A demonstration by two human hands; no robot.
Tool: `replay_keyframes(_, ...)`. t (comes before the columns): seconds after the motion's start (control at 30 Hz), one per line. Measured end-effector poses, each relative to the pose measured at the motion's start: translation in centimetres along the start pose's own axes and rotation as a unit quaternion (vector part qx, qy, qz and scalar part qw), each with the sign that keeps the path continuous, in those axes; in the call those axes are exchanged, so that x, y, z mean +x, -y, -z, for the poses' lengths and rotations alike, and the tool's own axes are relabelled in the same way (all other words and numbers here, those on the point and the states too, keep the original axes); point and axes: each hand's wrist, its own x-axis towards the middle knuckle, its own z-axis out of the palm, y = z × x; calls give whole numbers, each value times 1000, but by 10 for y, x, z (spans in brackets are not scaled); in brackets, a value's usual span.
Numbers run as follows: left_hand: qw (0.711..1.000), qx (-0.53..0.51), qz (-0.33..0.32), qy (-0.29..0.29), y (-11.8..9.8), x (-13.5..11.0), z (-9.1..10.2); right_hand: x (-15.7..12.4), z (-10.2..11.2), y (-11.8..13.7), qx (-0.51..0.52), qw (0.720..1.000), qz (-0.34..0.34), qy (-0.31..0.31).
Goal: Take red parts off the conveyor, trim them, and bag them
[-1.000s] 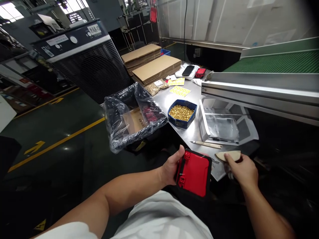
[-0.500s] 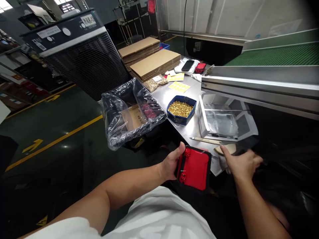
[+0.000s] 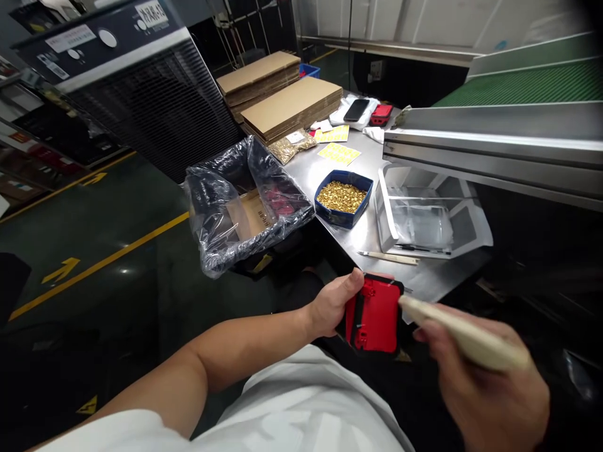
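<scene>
We hold the red-and-black case [image 3: 380, 314] in the left hand [image 3: 332, 304], the thumb at its upper left corner and the fingers mostly hidden. The case is off the worktop [image 3: 360, 235], at its near edge, with the red face toward us. We grip a pale, curved piece [image 3: 466, 333] in the right hand [image 3: 490, 383]; it is blurred, and we cannot tell whether its tip touches the case's right edge or stops short. We judge the step in hand to be bringing this piece to the case. The next move probably calls for a steady left grip and careful control of the tip. A slim tool [image 3: 389, 257] lies on the worktop, near the white bin [image 3: 387, 220].
</scene>
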Motion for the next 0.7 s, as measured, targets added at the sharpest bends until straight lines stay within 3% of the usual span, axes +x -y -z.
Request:
replay_keyframes(0.1,1000,2,1,3,3,0,-4,-13,-8,45,59,981,153,104)
replay_keyframes(0.23,1000,-3,23,6,5,-3,-6,-5,-8,53,-32,954,254,158)
replay_keyframes(0.43,999,-13,46,-26,10,-2,-5,-1,-4,42,-73,941,287,163)
replay_keyframes(0.7,997,-31,59,-36,12,2,-3,-1,-8,38,-62,943,276,178)
